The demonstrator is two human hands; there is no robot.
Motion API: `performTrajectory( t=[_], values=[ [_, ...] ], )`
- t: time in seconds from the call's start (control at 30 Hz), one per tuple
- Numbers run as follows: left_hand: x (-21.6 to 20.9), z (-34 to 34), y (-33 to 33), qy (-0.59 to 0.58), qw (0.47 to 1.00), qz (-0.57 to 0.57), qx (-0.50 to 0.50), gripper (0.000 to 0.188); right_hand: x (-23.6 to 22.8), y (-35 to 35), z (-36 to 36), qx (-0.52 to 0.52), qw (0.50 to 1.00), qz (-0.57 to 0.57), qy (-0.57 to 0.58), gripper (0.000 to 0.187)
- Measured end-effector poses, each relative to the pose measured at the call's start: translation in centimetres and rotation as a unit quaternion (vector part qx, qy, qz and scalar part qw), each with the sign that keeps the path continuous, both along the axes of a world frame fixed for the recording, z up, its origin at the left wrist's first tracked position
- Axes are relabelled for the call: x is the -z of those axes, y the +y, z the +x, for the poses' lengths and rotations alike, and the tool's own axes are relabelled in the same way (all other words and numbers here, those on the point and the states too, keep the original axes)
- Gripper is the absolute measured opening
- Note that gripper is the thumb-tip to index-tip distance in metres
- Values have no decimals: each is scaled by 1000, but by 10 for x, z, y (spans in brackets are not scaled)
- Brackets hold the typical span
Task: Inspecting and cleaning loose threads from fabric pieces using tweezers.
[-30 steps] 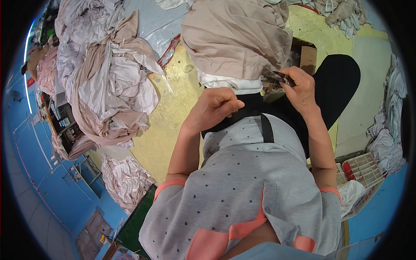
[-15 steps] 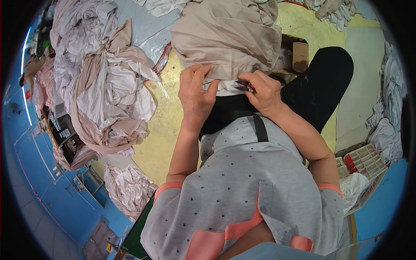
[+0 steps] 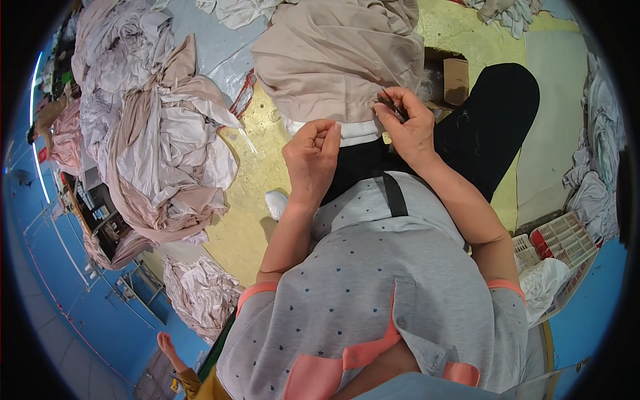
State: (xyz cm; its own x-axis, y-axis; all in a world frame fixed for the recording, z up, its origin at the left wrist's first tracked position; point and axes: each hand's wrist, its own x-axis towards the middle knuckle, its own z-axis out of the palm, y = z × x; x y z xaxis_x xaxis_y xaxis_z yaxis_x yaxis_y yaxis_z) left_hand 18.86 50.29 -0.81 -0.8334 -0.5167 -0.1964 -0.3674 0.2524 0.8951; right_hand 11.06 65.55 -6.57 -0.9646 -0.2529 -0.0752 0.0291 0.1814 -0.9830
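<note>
A large beige cloth (image 3: 333,60) is bunched in front of me, its near edge lying over my black-clothed lap. A white band (image 3: 360,132) runs along that edge. My left hand (image 3: 310,157) is just over the band, thumb and fingertips pinched together; whatever is between them is too small to make out. Closed around a small pair of dark thread snips (image 3: 393,107) is my right hand (image 3: 415,130), above the right part of the cloth edge. The snips' blades point up and left.
Heaped beige and white cloth (image 3: 160,140) lies on the left, with a smaller pile (image 3: 200,293) below. An open cardboard box (image 3: 456,81) stands right of the cloth. Plastic crates (image 3: 563,247) are at right. Another person's hand (image 3: 167,345) shows at lower left.
Both hands have come off the cloth edge. My right hand has lifted and turned the snips upward, while the left has moved slightly down. Another person's arm has appeared at lower left.
</note>
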Motion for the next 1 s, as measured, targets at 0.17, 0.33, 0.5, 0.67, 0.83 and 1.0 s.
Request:
performTrajectory(
  t=[0.17,0.33,0.5,0.67,0.83,1.0],
  values=[
    [-1,4,1,-2,1000,-9,-10,7,-15,-11,-14,-34,999,-14,-9,23],
    [-6,4,4,-3,999,-30,28,9,2,-15,-28,26,997,57,33,11],
    [6,15,-7,34,997,-35,-56,5,-22,5,-21,-48,989,79,113,12],
    [5,8,-28,29,970,139,-200,18,-42,-35,-1,-194,960,59,195,32],
    [16,9,-60,-56,903,372,-205,21,-33,-39,-1,-224,944,99,221,32],
    [1,10,-68,-67,826,517,-216,19,-34,-41,4,-216,949,82,213,27]
  ],
)
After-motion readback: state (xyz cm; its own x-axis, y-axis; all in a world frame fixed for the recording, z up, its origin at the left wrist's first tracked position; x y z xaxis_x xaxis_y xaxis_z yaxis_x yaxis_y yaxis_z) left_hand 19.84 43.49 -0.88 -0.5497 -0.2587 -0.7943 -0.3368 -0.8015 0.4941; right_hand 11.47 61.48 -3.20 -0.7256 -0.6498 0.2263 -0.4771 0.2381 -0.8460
